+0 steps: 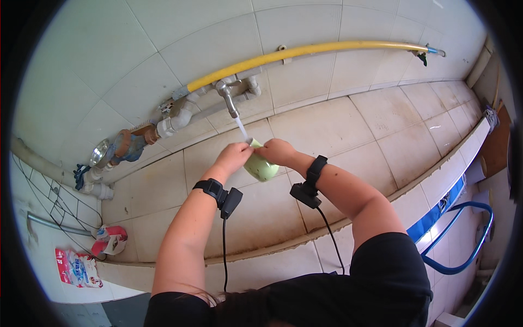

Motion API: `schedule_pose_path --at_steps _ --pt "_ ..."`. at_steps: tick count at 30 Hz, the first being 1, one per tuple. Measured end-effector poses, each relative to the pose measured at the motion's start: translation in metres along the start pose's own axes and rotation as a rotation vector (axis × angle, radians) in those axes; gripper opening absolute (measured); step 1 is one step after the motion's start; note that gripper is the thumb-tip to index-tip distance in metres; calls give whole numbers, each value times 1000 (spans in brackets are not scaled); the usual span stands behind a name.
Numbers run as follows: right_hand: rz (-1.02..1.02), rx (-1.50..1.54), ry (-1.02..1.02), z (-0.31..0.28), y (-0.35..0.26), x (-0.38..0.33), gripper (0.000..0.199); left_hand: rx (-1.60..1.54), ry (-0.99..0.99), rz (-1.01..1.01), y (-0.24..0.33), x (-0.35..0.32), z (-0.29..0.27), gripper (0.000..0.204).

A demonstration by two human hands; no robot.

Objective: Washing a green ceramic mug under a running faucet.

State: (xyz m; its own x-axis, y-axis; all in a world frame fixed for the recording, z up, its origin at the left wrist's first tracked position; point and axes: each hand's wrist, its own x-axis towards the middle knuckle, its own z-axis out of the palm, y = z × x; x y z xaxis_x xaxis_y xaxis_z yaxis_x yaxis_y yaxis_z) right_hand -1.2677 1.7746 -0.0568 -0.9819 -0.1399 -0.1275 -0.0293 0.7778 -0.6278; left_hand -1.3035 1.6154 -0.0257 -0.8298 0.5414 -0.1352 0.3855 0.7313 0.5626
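Both my hands are under the running tap, gripping the mouth of a pale green rounded vessel. Its body hangs below my fingers and carries a few small dark marks; whether it is stiff or soft I cannot tell. My left hand pinches the left side of the mouth. On the other side, my right hand has its fingers closed on the rim. A stream of water falls from the spout to the mouth between my hands. The inside of the vessel is hidden.
A yellow hose runs along the tiled wall above the tap. Left of it are pipes and a water meter. Plastic packets lie at the lower left. The raised basin edge crosses in front of me; a blue tubular frame stands beyond it.
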Motion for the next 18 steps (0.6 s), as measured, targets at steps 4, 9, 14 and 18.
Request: schedule_pose_path --at_steps 4,9,14,18 --pt "113 -51 52 4 -12 7 46 -190 8 -36 -12 16 6 37" --pt "86 16 31 4 -18 5 49 -200 -95 -217 -18 23 -1 46" --pt "128 18 -55 -4 -31 5 51 -298 -199 -311 -16 22 -5 45" --pt "97 -36 -55 -8 -21 3 50 -556 -241 -305 -16 19 -2 41"
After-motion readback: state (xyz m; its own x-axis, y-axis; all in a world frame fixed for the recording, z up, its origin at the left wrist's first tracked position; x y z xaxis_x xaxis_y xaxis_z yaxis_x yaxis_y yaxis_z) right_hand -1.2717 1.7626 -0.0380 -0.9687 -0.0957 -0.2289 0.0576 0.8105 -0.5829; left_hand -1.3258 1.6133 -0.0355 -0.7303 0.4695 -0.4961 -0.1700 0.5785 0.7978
